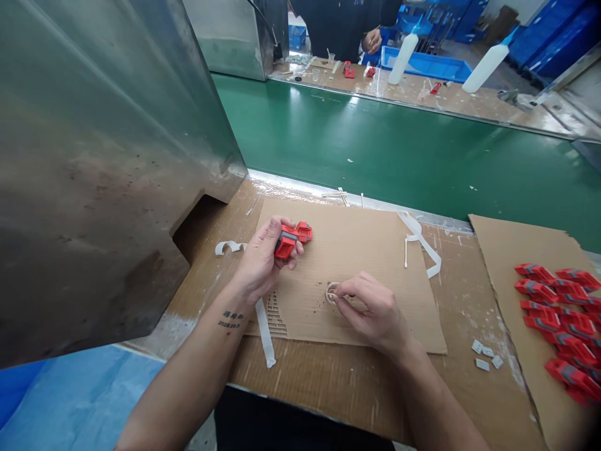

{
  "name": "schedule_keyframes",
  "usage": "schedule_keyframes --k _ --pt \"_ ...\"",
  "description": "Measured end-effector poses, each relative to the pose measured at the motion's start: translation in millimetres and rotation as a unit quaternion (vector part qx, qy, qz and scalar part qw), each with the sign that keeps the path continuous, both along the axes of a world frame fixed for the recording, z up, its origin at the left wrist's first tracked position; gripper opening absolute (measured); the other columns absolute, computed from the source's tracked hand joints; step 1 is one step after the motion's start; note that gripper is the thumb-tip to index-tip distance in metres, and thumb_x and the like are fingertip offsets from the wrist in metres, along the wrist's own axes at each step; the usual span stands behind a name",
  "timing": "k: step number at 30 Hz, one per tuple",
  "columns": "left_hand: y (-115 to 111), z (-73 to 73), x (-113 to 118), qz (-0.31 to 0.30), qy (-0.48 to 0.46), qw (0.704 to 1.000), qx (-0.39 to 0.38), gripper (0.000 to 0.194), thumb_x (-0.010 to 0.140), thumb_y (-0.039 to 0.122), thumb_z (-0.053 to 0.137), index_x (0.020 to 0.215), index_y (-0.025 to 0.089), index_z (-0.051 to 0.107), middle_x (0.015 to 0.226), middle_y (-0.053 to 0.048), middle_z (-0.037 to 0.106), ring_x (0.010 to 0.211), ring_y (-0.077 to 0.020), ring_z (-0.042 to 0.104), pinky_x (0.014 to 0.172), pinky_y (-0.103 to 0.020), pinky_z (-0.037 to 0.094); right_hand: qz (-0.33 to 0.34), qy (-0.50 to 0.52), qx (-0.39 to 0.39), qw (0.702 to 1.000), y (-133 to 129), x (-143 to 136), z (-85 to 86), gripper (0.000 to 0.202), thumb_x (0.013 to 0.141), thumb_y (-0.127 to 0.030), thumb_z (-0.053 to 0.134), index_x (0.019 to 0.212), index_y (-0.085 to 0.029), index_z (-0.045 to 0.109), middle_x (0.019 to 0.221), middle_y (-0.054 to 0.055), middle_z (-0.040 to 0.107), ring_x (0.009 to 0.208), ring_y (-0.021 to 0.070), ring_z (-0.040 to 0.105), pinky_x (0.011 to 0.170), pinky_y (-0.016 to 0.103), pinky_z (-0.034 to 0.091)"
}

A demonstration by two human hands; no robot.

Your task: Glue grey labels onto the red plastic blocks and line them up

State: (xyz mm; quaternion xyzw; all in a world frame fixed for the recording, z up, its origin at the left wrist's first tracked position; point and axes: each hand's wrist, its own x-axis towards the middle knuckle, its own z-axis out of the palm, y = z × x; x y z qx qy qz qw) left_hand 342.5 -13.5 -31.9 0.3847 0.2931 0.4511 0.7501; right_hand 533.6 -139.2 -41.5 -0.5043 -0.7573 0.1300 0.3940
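My left hand (265,257) is closed around a red plastic piece with grey bands (287,240), held above the left part of a cardboard sheet (366,244). One end of the piece sticks out past the fingers to the right. Lower on the same sheet, my right hand (373,310) is in a pinch at the rim of a small round pale cup or ring (329,290). What those fingertips hold is hidden. Dark specks lie around the round thing. A cotton swab (406,254) rests on the sheet's right side.
A big metal housing (117,138) stands at left. Beyond the table runs a green conveyor belt (366,131). Several red pieces (563,313) cover another cardboard sheet at right, near small grey tiles (486,352). Opposite, a person's hand (372,41) shows near white bottles (404,59).
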Motion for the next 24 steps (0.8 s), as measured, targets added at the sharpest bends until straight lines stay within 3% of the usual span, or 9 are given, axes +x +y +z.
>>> schedule_keyframes --k 4,9,13,17,20,24 --pt "-1.8 2.0 -1.5 -0.026 -0.005 1.000 -0.008 0.046 0.081 0.056 0.076 0.096 0.024 0.047 0.073 0.001 0.065 0.058 -0.0119 0.060 0.040 -0.015 0.037 -0.004 -0.002 0.000 1.000 -1.3 0.7 2.4 0.017 0.094 -0.006 0.059 0.088 -0.023 0.062 0.081 0.002 0.074 0.072 0.0164 0.064 0.067 0.032 0.051" --pt "-5.7 1.2 -1.9 -0.070 0.038 0.994 0.079 0.043 0.077 0.020 0.081 0.101 0.023 0.046 0.081 0.003 0.063 0.055 -0.0067 0.052 0.050 -0.018 0.044 -0.003 -0.003 0.014 1.000 0.5 0.2 3.4 0.018 0.094 -0.006 0.058 0.088 -0.022 0.063 0.079 0.001 0.074 0.069 0.0154 0.064 0.066 0.031 0.051" --pt "-6.6 -2.4 2.5 -0.041 0.098 0.981 0.163 0.026 0.084 0.021 0.074 0.105 0.019 0.059 0.089 -0.003 0.067 0.058 -0.0086 0.054 0.051 -0.021 0.048 0.001 0.006 0.011 1.000 1.1 0.6 4.2 0.018 0.093 -0.006 0.059 0.087 -0.022 0.063 0.079 0.001 0.074 0.069 0.0154 0.063 0.066 0.031 0.051" --pt "-8.5 -7.6 4.9 0.030 0.153 0.962 0.224 0.032 0.085 0.022 0.075 0.115 0.019 0.065 0.094 -0.006 0.072 0.062 -0.0121 0.061 0.052 -0.023 0.050 -0.026 0.089 0.001 0.996 -6.4 8.9 15.1 0.015 0.091 -0.008 0.065 0.089 -0.022 0.065 0.079 0.002 0.072 0.071 0.0160 0.063 0.063 0.031 0.050" --pt "-15.5 -7.8 5.5 0.066 0.206 0.921 0.323 0.032 0.083 0.021 0.078 0.113 0.020 0.068 0.098 -0.006 0.074 0.075 -0.0156 0.067 0.064 -0.027 0.055 -0.092 0.223 0.039 0.970 -13.6 15.6 24.5 0.013 0.089 -0.012 0.070 0.091 -0.024 0.066 0.079 0.002 0.069 0.074 0.0183 0.064 0.063 0.033 0.051" --pt "-32.5 -0.7 7.8 0.050 0.255 0.840 0.477 0.020 0.083 0.017 0.078 0.102 0.020 0.073 0.092 -0.005 0.076 0.081 -0.0174 0.068 0.072 -0.029 0.053 -0.102 0.358 0.111 0.921 -16.3 15.7 28.4 0.010 0.090 -0.017 0.071 0.090 -0.025 0.065 0.076 0.001 0.065 0.074 0.0173 0.063 0.064 0.032 0.052"
